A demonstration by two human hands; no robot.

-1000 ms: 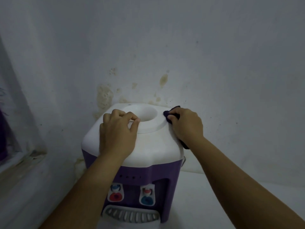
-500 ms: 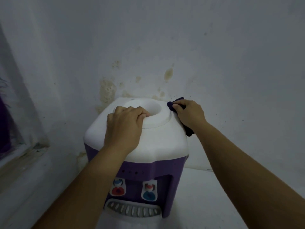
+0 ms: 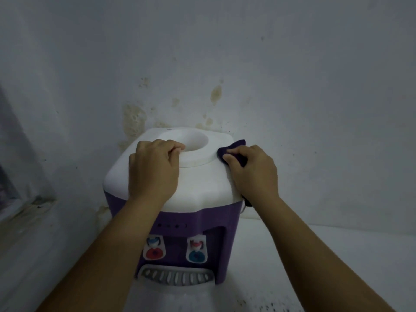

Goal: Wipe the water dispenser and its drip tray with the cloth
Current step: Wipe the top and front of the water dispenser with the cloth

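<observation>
Slid cloth (image 3: 234, 148) slightly forward along right top edge of water dispenser (image 3: 198, 183), pinched in right hand (image 3: 254, 170); braced with left hand (image 3: 155, 170), fingers hooked over well rim (image 3: 202, 155), likely to steady unit.

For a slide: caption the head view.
Right hand holds purple cloth atop the water dispenser; left hand grips its collar.

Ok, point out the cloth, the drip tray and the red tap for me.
cloth (image 3: 234, 146): head view, on its exposed purple fold.
drip tray (image 3: 175, 276): head view, on its grey slotted grille.
red tap (image 3: 154, 253): head view, on its round red paddle.
</observation>
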